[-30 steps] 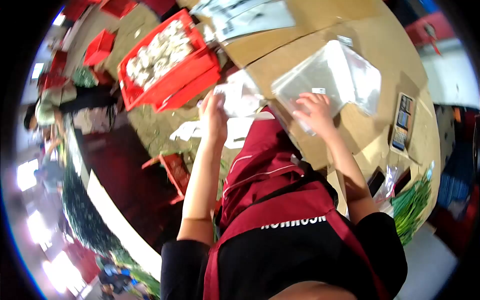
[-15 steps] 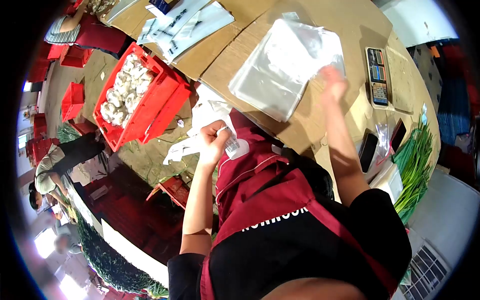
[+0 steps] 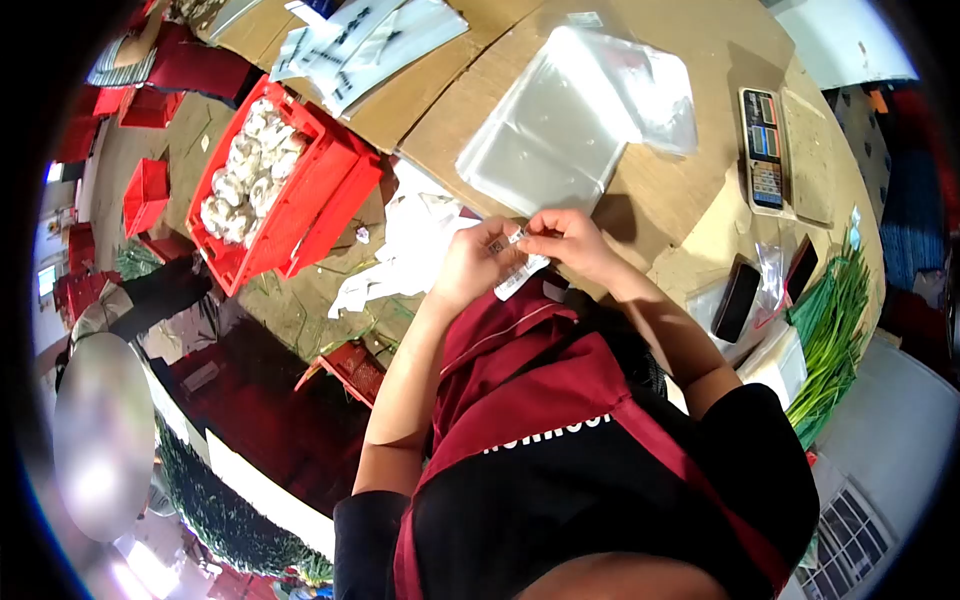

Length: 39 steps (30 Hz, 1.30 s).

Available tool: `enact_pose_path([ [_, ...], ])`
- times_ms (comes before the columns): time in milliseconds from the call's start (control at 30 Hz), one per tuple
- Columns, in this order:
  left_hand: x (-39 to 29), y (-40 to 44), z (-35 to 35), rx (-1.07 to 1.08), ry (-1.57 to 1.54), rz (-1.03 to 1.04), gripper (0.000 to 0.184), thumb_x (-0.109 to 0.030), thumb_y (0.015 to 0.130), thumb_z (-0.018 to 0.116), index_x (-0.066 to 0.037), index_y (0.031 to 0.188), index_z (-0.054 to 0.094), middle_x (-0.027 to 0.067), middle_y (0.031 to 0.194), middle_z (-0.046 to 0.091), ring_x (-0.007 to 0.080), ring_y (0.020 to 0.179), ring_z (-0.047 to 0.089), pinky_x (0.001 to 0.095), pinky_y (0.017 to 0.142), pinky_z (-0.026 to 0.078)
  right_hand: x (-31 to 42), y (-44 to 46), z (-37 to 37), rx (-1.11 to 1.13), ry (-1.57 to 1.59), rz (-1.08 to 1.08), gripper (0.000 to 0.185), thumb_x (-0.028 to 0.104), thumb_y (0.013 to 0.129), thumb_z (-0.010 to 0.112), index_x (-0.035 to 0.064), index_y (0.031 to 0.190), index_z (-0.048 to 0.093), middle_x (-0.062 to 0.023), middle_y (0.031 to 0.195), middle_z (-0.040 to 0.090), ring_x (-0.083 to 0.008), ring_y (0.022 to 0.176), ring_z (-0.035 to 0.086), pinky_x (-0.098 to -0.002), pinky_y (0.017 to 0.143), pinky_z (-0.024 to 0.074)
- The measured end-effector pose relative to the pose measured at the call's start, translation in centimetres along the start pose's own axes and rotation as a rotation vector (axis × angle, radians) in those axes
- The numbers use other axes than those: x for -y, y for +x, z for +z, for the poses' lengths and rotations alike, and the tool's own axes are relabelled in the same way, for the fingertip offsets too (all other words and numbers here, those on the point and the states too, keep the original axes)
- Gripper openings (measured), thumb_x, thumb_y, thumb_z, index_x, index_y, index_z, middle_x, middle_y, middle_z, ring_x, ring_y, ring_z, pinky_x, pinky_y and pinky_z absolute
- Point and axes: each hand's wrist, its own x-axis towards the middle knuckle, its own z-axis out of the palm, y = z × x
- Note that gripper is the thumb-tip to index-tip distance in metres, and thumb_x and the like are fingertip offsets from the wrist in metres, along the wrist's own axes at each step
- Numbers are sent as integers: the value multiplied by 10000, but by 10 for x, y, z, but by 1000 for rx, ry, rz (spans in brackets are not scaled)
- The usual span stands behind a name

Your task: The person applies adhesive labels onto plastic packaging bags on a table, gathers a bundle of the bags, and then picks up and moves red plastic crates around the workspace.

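Note:
Close together above the red apron, my left hand (image 3: 478,262) and my right hand (image 3: 572,243) meet at a strip of small white printed labels (image 3: 520,277). The left fingers are closed round the strip, and the right fingertips pinch its upper end. Beyond them a stack of clear plastic bags (image 3: 545,135) lies on the cardboard-covered table (image 3: 700,215), with a crumpled clear bag (image 3: 665,100) at its right. White backing paper (image 3: 405,235) hangs beside the table edge, left of my hands.
Red crates (image 3: 330,190) with white bulbs (image 3: 250,180) stand at left. On the table are printed sheets (image 3: 365,45), a scale (image 3: 765,150), a dark phone (image 3: 737,300) and green stalks (image 3: 835,335). Co-workers are at the left; one person's apron (image 3: 195,65) shows at top.
My right hand has come off the plastic bags and moved down-left to the labels. My left hand has moved right with the strip. A blurred shape has appeared at lower left.

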Motion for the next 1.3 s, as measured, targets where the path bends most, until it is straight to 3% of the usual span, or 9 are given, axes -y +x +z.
enact_pose_path([
  [200,8,3,-18,-132,328,-122,259,-227,748,652,3,686,550,55,527,494,111,483,471,272,459,383,12,31,-22,1,-174,14,78,94,753,634,26,756,598,-11,681,587,-60,615,513,-200,566,414],
  [300,14,0,-31,-131,491,-34,298,-297,759,621,-11,693,565,137,531,493,225,464,447,328,488,390,9,62,-59,-412,-833,-216,178,183,729,653,64,851,603,-54,738,610,-126,656,570,-244,595,433],
  [433,17,-9,-34,-176,272,-79,227,-189,799,588,-2,927,577,102,683,592,107,614,507,264,584,425,-9,79,-97,-656,-1526,-133,386,385,676,645,108,933,568,-62,784,591,-227,658,559,-355,714,386],
  [567,38,-10,-30,-225,-49,48,224,-88,811,532,15,1008,553,55,826,602,83,750,507,226,644,421,-16,47,-79,-560,-1355,-365,383,350,670,658,105,947,559,-39,770,570,-217,691,543,-354,763,354],
  [633,33,-7,-28,-257,-27,91,201,-58,767,520,32,940,566,77,827,592,88,759,510,227,634,422,-37,31,-76,-387,-1406,-689,278,308,658,675,96,777,541,-22,808,554,-195,811,518,-344,757,345],
  [767,39,7,-13,-154,49,74,129,-87,684,535,17,752,569,74,546,466,96,526,434,258,478,376,-51,38,-85,-396,-1406,-547,228,266,670,667,117,804,560,-18,793,538,-190,818,501,-335,767,335],
  [833,13,5,-17,-20,174,-16,87,-44,770,529,30,808,552,-31,676,513,35,590,441,185,515,356,-45,42,-85,-407,-1451,-559,155,245,696,643,136,779,570,-5,763,521,-190,793,494,-324,736,336],
  [1033,15,-3,-17,-124,-376,-28,134,-130,843,547,3,833,543,-13,704,556,26,597,457,174,523,358,-40,34,-85,-354,-1367,-621,99,234,713,627,149,722,576,15,756,519,-174,775,498,-323,715,331],
  [1300,22,-10,-22,-106,-357,-93,138,-119,848,528,10,878,567,-21,687,545,25,585,450,169,524,357,-49,40,-94,-425,-1191,-532,116,230,746,595,120,742,631,0,747,553,-185,784,513,-335,745,322],
])
